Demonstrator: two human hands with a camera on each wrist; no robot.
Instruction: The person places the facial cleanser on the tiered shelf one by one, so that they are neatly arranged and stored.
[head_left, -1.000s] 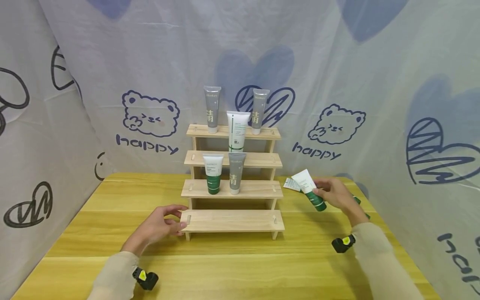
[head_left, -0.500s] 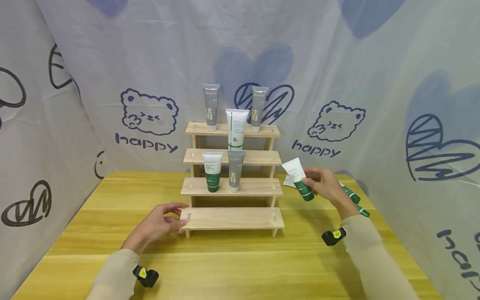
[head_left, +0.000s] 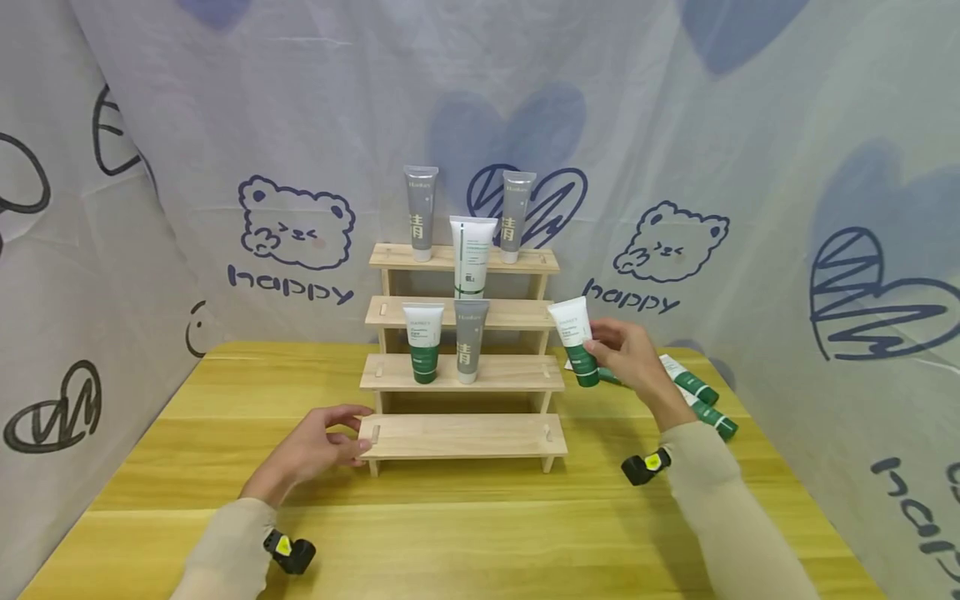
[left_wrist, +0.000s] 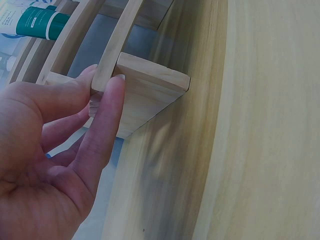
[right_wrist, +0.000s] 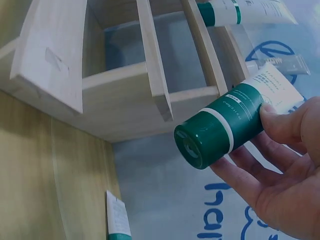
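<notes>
- At the right end of the stepped wooden rack [head_left: 462, 437], level with its third shelf, the right hand [head_left: 626, 357] holds a green-and-white tube [head_left: 576, 340] clear of the worktop [head_left: 480, 533], cap downward, crimped end up.
- Grip: thumb and fingers are curled round the lower body, just above the dark green cap [right_wrist: 200, 142]; the hold looks secure.
- Left hand [head_left: 311, 450]: fingers fairly straight, thumb and fingertips [left_wrist: 107, 107] resting against the left end of the lowest shelf; it grasps nothing.
- Handling, as judged: the tube should be light, with a soft, squeezable body and smooth, possibly slippery, skin. The cap is the stiff part and its flat end the only footing for standing upright. Best held low on the body near the cap, lightly.
- Also present: five tubes standing on the upper shelves; spare tubes [head_left: 693, 392] lying on the worktop behind the right hand.
</notes>
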